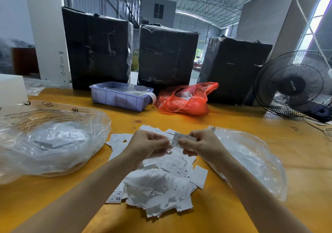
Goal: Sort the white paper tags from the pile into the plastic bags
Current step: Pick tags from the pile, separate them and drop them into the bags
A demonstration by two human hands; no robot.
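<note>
Holding one white paper tag (177, 140) pinched between both hands (152, 143) (195, 144) above the pile (161, 184) near the counter's (233, 214) front edge, judging it featherlight, floppy, easily creased, so gripping by its short edges between the flanking plastic bags (50, 143) (251, 159).

The yellow desk (233, 121) carries a pile of tags (158, 184), two clear bags (53, 143) (251, 157), a blue tray (120, 96), a red bag (186, 100), three black parcels (167, 55) and a fan (294, 83).
</note>
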